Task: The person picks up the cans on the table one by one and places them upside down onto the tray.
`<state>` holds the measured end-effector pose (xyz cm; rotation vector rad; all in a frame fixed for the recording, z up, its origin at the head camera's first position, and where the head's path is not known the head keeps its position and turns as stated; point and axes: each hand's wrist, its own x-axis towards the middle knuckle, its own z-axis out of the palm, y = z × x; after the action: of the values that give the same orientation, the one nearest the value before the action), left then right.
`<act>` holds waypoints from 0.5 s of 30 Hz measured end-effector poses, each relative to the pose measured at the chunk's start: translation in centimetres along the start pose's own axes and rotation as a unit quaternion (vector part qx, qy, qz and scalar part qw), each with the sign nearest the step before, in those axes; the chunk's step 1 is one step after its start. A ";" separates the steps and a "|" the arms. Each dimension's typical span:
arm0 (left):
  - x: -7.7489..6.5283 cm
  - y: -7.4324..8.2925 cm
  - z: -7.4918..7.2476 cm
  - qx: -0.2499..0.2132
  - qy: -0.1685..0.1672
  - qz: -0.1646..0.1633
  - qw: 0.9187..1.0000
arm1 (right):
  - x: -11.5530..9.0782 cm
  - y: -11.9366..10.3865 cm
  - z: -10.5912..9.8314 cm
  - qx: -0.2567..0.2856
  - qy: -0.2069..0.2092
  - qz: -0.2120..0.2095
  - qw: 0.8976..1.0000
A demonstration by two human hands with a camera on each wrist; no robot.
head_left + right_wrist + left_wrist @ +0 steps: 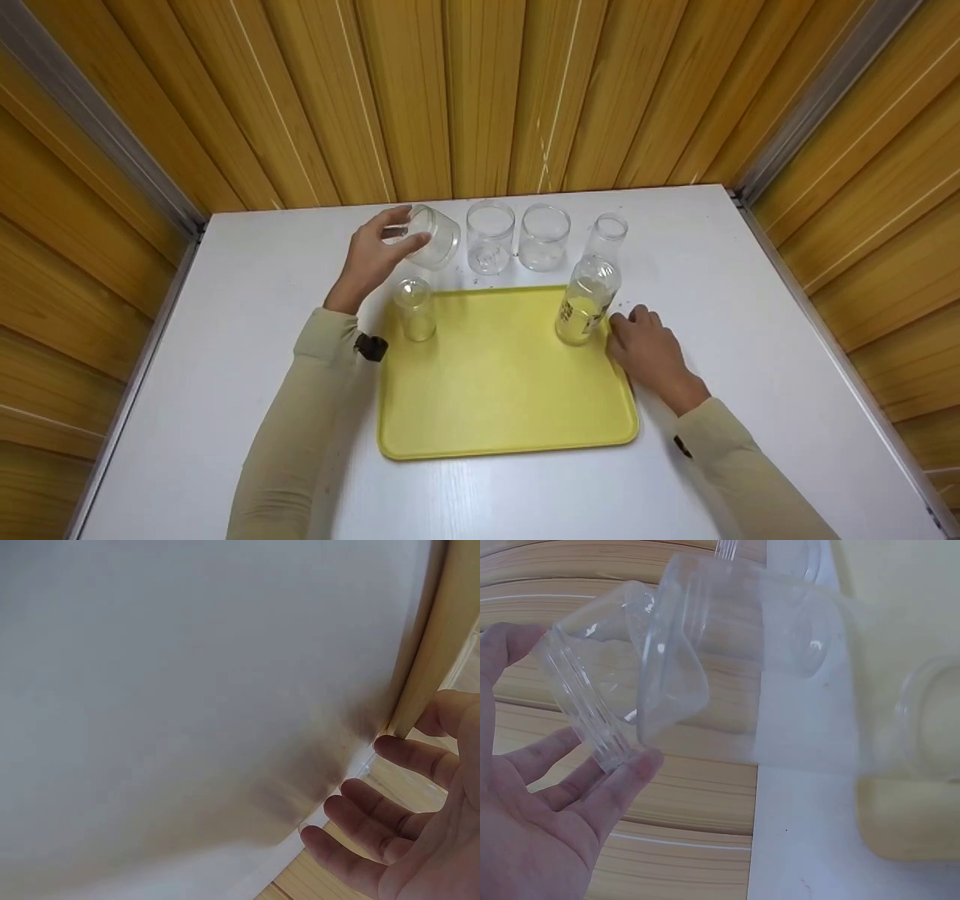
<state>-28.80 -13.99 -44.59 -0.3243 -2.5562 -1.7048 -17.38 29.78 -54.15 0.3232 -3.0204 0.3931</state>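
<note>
My left hand [379,251] holds a clear jar [442,244] tilted above the table's back left part. In the left wrist view, the thumb and fingers pinch the jar's ridged neck [585,705]. At the right side of the yellow tray [502,397], my right hand [649,349] pinches the rim between thumb and index finger, while the other fingers curl loosely. On the tray stand a narrow clear container [418,319] at back left and a clear bottle [585,307] with dark print at back right.
Two wide clear jars [490,240] stand side by side behind the tray on the white table [750,322]. Behind the printed bottle is a narrower clear jar [609,229]. Wood-patterned panels [480,97] close off the back and both sides.
</note>
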 end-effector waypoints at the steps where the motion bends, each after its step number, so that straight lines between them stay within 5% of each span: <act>1: 0.0 0.0 0.0 0.000 0.000 0.002 1.000 | 0.0 0.0 0.0 0.001 -0.003 0.002 1.000; 15: -0.3 0.4 0.1 -0.001 0.000 0.002 1.000 | 0.0 0.3 0.2 -0.003 -0.012 0.004 1.000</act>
<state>-28.38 -13.78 -44.30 -0.3306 -2.5520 -1.7069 -17.44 29.98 -54.39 0.3185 -3.0459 0.3835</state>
